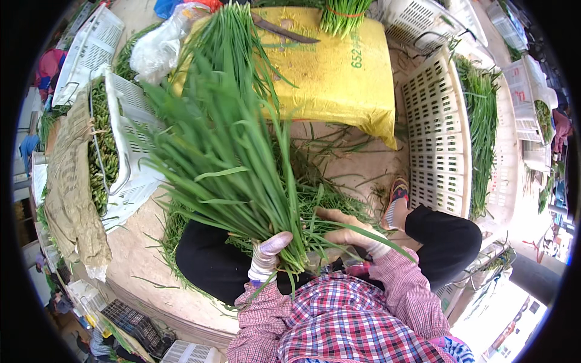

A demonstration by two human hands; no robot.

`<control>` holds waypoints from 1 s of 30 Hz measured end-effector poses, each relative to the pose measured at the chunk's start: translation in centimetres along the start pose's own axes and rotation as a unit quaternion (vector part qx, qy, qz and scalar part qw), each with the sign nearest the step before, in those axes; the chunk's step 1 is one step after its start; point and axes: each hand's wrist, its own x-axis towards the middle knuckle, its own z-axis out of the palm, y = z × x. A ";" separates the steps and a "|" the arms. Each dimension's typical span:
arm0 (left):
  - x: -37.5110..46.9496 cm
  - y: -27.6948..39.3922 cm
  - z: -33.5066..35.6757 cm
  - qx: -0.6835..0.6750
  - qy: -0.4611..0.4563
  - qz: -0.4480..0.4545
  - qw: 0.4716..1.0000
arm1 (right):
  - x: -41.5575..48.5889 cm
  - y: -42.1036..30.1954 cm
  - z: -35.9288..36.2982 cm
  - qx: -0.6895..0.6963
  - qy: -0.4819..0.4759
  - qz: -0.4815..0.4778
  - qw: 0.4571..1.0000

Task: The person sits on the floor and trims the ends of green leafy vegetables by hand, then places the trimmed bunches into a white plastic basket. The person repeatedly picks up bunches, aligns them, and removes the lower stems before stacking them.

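My left hand, gloved and wrapped at the wrist, grips a large bunch of long green leaves, likely garlic chives, near its pale stem ends. The leaf tips fan up and to the left, partly blurred. To the right of the stems, my right hand, also gloved, has its fingers spread; a few stray leaves cross over it. Loose green trimmings lie beneath and beyond the bunch, between my legs. Further off, another bunch of leaves rests on a yellow woven-plastic-covered block, beside a dark curved knife blade.
A white plastic crate at the right holds upright greens. At the left stands a white crate with packed stems, beside brown sacking. A tied bunch sits at the block's far edge, and a clear plastic bag lies left of the block.
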 end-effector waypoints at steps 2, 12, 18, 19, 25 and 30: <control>0.0 -0.6 0.0 0.130 0.003 0.061 0.990 | -1.5 0.2 1.2 0.034 -0.023 -0.082 0.996; -0.3 -0.7 6.7 0.630 -0.092 0.155 0.755 | -1.5 -0.4 1.0 0.321 0.071 -0.339 0.881; 2.0 -3.8 8.0 0.559 -0.159 0.241 0.777 | -2.4 1.5 -5.5 0.187 0.142 -0.351 0.906; 2.7 -4.2 7.9 0.539 -0.165 0.286 0.775 | -2.5 0.3 -5.3 0.119 0.182 -0.351 0.911; 5.4 -4.0 10.1 0.439 -0.245 0.329 0.800 | -6.5 -1.3 -4.5 0.010 0.302 -0.414 0.859; 7.4 -3.9 11.6 0.451 -0.326 0.228 0.799 | -7.6 -1.3 -4.4 0.069 0.338 -0.341 0.875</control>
